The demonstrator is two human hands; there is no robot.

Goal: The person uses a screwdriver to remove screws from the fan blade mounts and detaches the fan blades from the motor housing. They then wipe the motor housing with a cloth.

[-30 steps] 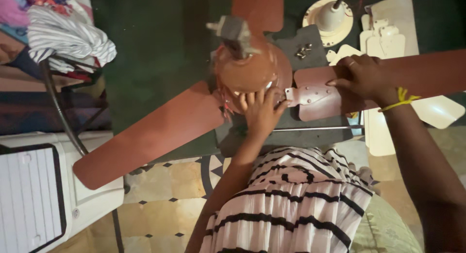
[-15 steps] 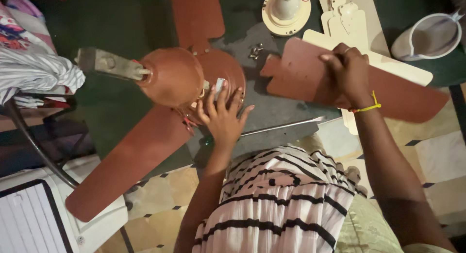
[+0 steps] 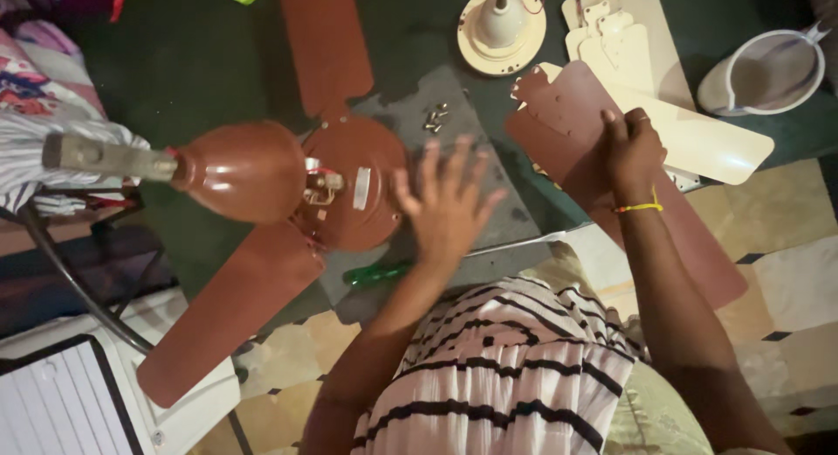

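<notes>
- Fingers of the right hand (image 3: pixel 630 154) are closed over the near edge of a detached brown fan blade (image 3: pixel 611 184), right of centre in the frame, with the blade pinched flat and its bracket end turned toward the top.
- Nothing is held by the left hand (image 3: pixel 447 202); its fingers are spread wide and blurred, just right of the brown motor housing (image 3: pixel 349 189) at centre left, and contact with the housing cannot be confirmed.
- Two brown blades (image 3: pixel 231 311) are seen fixed to the housing, one running to the lower left and one to the top, so the fan is judged to be lying on its side for access to the blade mounts.
- A grey mat (image 3: pixel 489 202) is spread beneath the housing, apparently as a work surface; a small cluster of screws (image 3: pixel 436 117) lies on it just above the left hand, within easy reach.
- A green-handled screwdriver (image 3: pixel 375 272) is laid on the mat below the housing, untouched.
- Cream fan blades (image 3: pixel 690 136) and a cream motor cap (image 3: pixel 501 27) are set apart at the upper right, partly under the held blade.
- A white jug (image 3: pixel 768 71) stands at the far upper right.
</notes>
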